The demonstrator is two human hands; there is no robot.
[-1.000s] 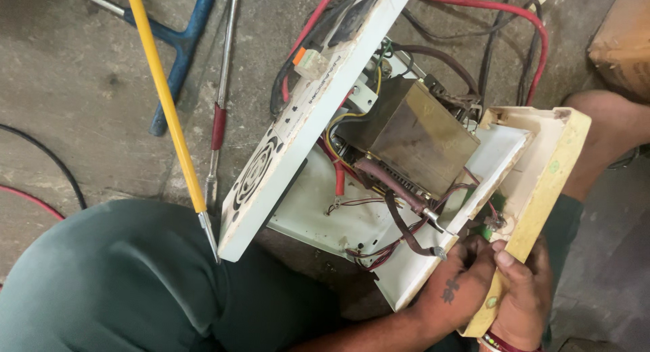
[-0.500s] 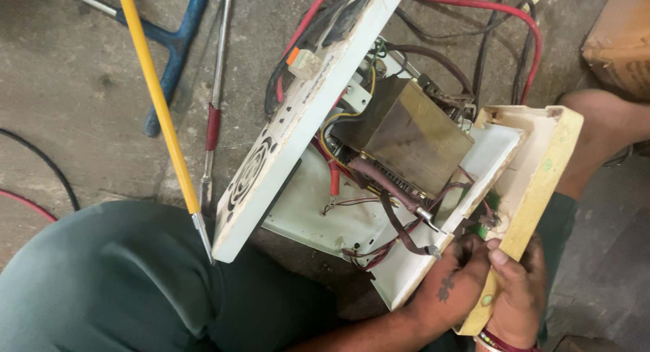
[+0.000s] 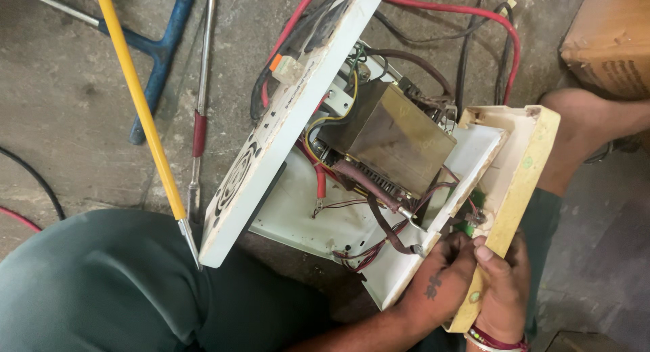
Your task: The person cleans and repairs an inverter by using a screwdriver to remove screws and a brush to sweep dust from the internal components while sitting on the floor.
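1. The opened white casing (image 3: pixel 318 216) of an electrical unit sits on the concrete floor (image 3: pixel 61 108) between the person's knees, its cream front panel (image 3: pixel 514 189) swung out to the right.
2. The left hand (image 3: pixel 440 284) has its fingers curled together at the lower edge of the casing, pinching at the thin wires beside the small green circuit board (image 3: pixel 474 216) behind the front panel.
3. The right hand (image 3: pixel 501 291) is closed around the lower end of the front panel, thumb pressed on its yellowed edge, holding it tilted.
4. Inside the casing a large metal transformer block (image 3: pixel 393 138) fills the middle; brown, red and yellow wires run around and beneath it, and a red-sleeved lead (image 3: pixel 319 186) lies on the bare white base.
5. The white lid with a round vent grille (image 3: pixel 271 142) leans on edge along the casing's left side.
6. Thick red and black cables (image 3: pixel 474 27) loop out from the top of the unit.
7. Left of the lid, a yellow-handled screwdriver (image 3: pixel 139 101), a slim red-banded tool (image 3: pixel 200 115) and a blue-handled tool (image 3: pixel 159 60) lie on the floor.
8. A cardboard box (image 3: pixel 609 40) stands at the upper right.
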